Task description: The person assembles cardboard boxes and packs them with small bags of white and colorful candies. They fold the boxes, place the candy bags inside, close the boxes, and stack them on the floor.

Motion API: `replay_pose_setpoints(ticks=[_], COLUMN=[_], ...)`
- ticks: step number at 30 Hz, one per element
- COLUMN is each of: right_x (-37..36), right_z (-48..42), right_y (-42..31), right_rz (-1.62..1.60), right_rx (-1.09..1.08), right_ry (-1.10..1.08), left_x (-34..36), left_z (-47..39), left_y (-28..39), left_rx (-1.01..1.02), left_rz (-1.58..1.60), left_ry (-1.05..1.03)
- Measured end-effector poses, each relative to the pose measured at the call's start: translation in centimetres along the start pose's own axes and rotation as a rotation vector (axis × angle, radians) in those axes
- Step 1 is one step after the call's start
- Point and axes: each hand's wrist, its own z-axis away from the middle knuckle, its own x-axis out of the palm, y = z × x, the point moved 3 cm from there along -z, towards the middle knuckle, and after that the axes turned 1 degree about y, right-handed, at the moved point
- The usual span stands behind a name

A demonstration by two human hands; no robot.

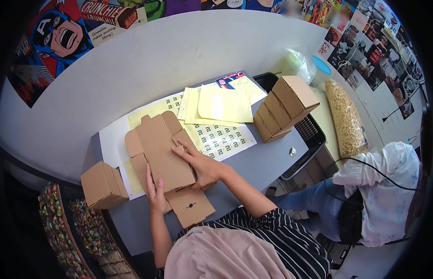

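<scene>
A partly folded brown cardboard box (167, 153) lies on the grey table in front of me, its lid panel and side flaps spread towards the wall. My left hand (154, 191) presses along its left side, thumb on the near end. Across the right side reaches my right hand (204, 167), fingers on the panel and thumb at the near corner. Between them the two hands grip the box. A flat cardboard flap (191, 206) with a small dark slot juts out towards my body. The box's underside is hidden.
Folded boxes (104, 185) stand at the table's left edge; several more form a leaning stack (284, 108) at the right. Sticker sheets (223, 137) and yellow backing papers (225, 104) lie behind. Beyond are a black crate (307, 139), a filled plastic bag (345, 118) and a seated person (380, 195).
</scene>
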Motion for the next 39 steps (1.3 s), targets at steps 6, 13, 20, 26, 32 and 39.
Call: replay_pose_setpoints(ticks=[6,13,20,26,32,39], right_x=[0.6,0.9,0.6,0.5,0.1,1.4], right_z=[0.6,1.2,1.5,2.5,4.2,5.1], right_y=[0.6,1.0,0.1,-1.2,-1.9,-5.9], right_rz=[-0.029,-0.082,-0.045,-0.024,-0.023,0.101], right_rx=[-0.002,0.026,0.048,0.046,0.000,-0.083], right_ry=[0.086,0.122,0.104,0.243,0.479,0.661], left_x=[0.0,-3.3,-12.2,-16.9,-19.9,-18.8], left_z=[0.0,2.4,2.1,1.9,2.0,1.7], left_y=[-0.2,1.5,4.3,2.2,3.3,4.4], left_rx=[0.019,0.208,0.376,0.194,0.270,0.187], left_rz=[0.033,-0.480,-1.019,-0.728,-0.690,-0.706], left_ry=[-0.001,0.435,0.969,0.683,0.451,0.513])
